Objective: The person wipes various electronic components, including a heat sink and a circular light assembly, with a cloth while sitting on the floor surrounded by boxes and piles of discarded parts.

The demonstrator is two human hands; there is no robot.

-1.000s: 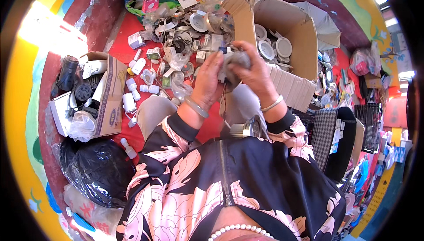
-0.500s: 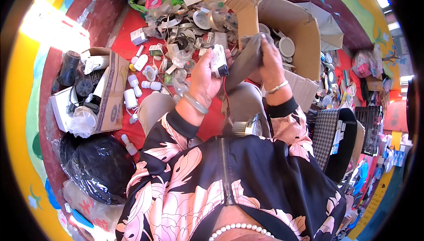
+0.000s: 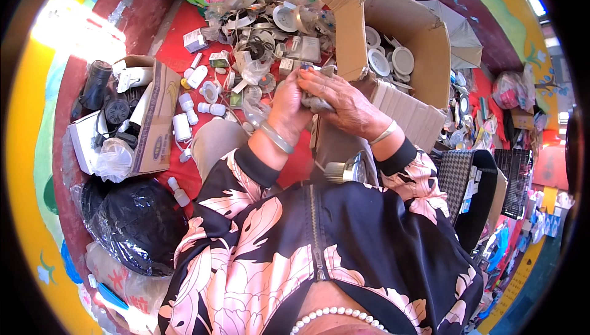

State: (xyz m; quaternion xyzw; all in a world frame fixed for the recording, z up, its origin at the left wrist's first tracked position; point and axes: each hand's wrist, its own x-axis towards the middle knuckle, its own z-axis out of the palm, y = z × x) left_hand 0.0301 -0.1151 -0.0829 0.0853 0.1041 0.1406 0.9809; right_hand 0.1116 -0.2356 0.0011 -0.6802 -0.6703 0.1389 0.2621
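Note:
My two hands are pressed together above my lap. My left hand point(image 3: 286, 112) stays closed round the small white lamp driver box seen half a second ago; the fingers and cloth hide it now. With a crumpled grey cloth point(image 3: 316, 103) under its fingers, my right hand point(image 3: 351, 105) lies over the left one, gripping the cloth against the box. A round downlight point(image 3: 345, 169) with a ribbed metal body rests on my lap, a thin wire near it.
A big open carton point(image 3: 424, 46) of round white lamps stands at the far right. Loose lamps and packets form a heap point(image 3: 264, 40) ahead. Left are a box of dark and white fittings point(image 3: 161, 120) and a black plastic bag point(image 3: 132, 221). A checked bin point(image 3: 456, 178) stands right.
My right hand has moved left and down, bringing the grey cloth onto the driver box in my left hand. The box, in plain sight before, is now covered.

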